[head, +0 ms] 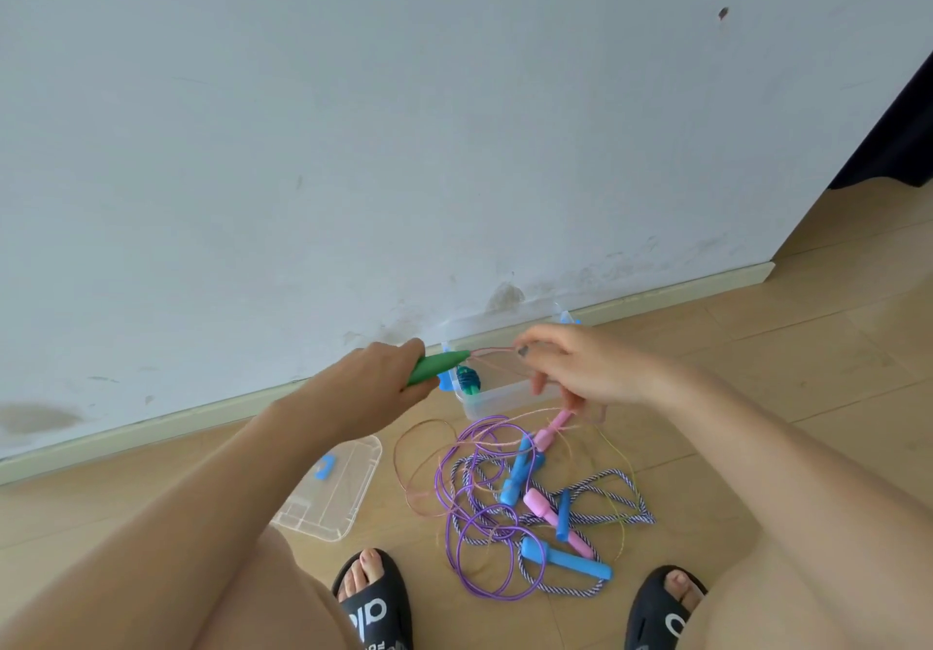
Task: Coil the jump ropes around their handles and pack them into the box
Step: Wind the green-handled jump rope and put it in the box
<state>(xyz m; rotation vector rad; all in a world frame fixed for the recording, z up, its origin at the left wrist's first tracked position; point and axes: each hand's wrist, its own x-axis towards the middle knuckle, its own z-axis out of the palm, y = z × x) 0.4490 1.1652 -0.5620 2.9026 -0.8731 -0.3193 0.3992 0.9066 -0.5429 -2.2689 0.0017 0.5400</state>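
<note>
- Thin pink-orange jump rope cord (497, 361), stretched between the two hands above the box; the right hand (580, 372) pinches it between thumb and forefinger, its other fingers loosely curled below, with more of the cord trailing down to the floor
- The left hand (373, 387) has its fingers wrapped round the green tapered plastic handle (436, 367), tip pointing toward the right hand, cord leaving that tip
- Just beneath the hands, the clear plastic storage box (505, 397) sits against the skirting board; one coiled blue-and-teal rope (467, 379) already lies inside it (only partly visible)
- Nearer the feet, a tangled heap of loose ropes (505, 498) on the wooden floor: purple cord, striped braided cord, blue and pink handles; the clear lid (333, 488) lies well to the left of it
- Risks, as I judge them: the trailing cord seems to run into the heap, so winding may snag it or drag other ropes along; a slack pinch would let turns slip off the tapered handle; a loose coil may spring open in the box
</note>
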